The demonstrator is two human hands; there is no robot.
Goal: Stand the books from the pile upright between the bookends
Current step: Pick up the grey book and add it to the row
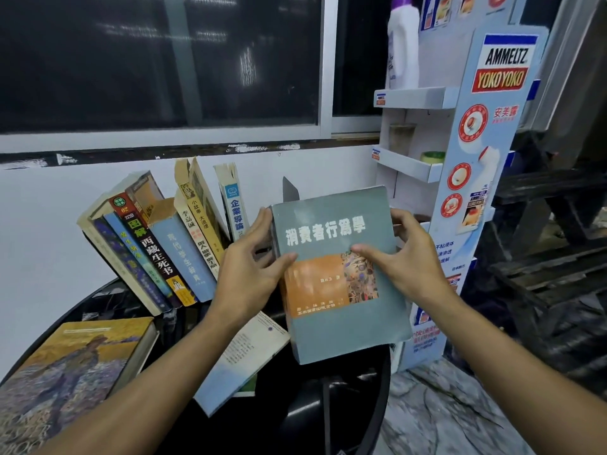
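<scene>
I've got the grey-green book (338, 274) pinched between left hand (253, 270) and right hand (407, 261); leaning row (164, 244) at 10 o'clock may topple if nudged.

A white cardboard display stand (473, 178) printed "AMMELTZ YOKO YOKO" rises at the right, with small shelves on its left side. A white plastic bottle with a purple cap (403, 44) stands on the top shelf, a clear glass (401, 138) on the one below, and a green-and-yellow roll (433, 156) near it. Behind runs a dark window (157, 60) in a pale frame above a white wall (49, 208). Dark wooden slats (551, 257) lie at far right over a marbled grey floor (443, 415).
</scene>
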